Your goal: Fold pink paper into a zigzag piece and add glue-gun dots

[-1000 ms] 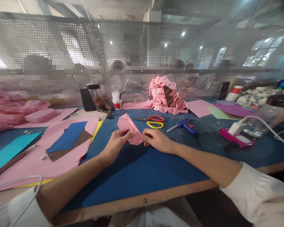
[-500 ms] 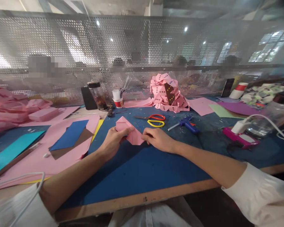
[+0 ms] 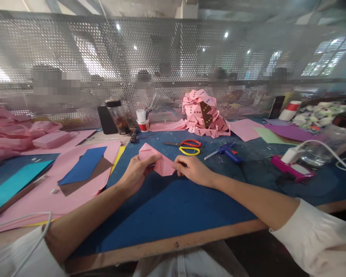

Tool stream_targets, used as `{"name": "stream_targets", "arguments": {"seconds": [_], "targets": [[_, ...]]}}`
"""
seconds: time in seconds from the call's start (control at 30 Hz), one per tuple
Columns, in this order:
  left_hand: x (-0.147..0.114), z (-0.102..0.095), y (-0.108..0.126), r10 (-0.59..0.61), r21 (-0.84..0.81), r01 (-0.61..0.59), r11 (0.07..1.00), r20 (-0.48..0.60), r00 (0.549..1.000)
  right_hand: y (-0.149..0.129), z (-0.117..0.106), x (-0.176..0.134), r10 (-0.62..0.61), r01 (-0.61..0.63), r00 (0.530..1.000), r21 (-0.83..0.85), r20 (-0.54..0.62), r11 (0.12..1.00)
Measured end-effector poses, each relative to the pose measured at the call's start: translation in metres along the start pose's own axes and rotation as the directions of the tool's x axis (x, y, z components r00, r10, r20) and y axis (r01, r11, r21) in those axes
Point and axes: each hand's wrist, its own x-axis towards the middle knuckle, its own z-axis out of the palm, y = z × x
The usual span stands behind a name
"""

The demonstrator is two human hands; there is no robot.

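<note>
A folded piece of pink paper point(image 3: 163, 165) is held between my two hands, just above the blue tabletop point(image 3: 161, 215). My left hand point(image 3: 138, 169) grips its left side, thumb on top and fingers underneath. At the paper's right corner, my right hand point(image 3: 193, 169) pinches the edge between thumb and forefinger. Beyond my right hand lie scissors point(image 3: 190, 151) with one red and one yellow handle. A blue glue gun point(image 3: 229, 152) rests to their right.
Pink sheets point(image 3: 83, 200) with a blue paper piece point(image 3: 83, 165) spread at the left, near a heap of pink paper boxes point(image 3: 11, 134). A pink dotted paper pile point(image 3: 200, 115) stands against the perforated metal screen point(image 3: 167, 46). A magenta power strip point(image 3: 294, 169) sits at right.
My left hand and the left part of the pink paper have shifted slightly left. My right hand keeps its pinch at the corner. The view has moved a little.
</note>
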Motion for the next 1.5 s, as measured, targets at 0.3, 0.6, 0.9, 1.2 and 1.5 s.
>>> {"name": "stream_targets", "arguments": {"seconds": [0.3, 0.6, 0.9, 1.2, 1.5], "targets": [[0.005, -0.014, 0.020, 0.744, 0.676, -0.571, 0.466, 0.051, 0.667, 0.006, -0.008, 0.002, -0.147, 0.063, 0.979, -0.473, -0.141, 0.879], [-0.010, -0.006, 0.008, 0.552, 0.760, -0.643, -0.097, 0.579, 0.601, 0.001, -0.001, -0.001, -0.374, 0.256, 0.927, -0.715, -0.008, 0.650], [-0.010, -0.005, 0.003, 0.595, 0.795, -0.567, 0.213, 0.355, 0.721, -0.004, -0.008, 0.000, -0.329, 0.235, 0.927, -0.407, -0.178, 0.883], [-0.015, -0.001, 0.004, 0.538, 0.756, -0.564, 0.331, 0.340, 0.771, -0.004, -0.006, 0.002, -0.297, 0.221, 0.933, -0.332, -0.201, 0.917], [-0.018, 0.001, 0.003, 0.457, 0.673, -0.475, 0.567, 0.223, 0.861, -0.001, -0.003, 0.002, -0.245, 0.162, 0.941, -0.325, -0.235, 0.932]]}}
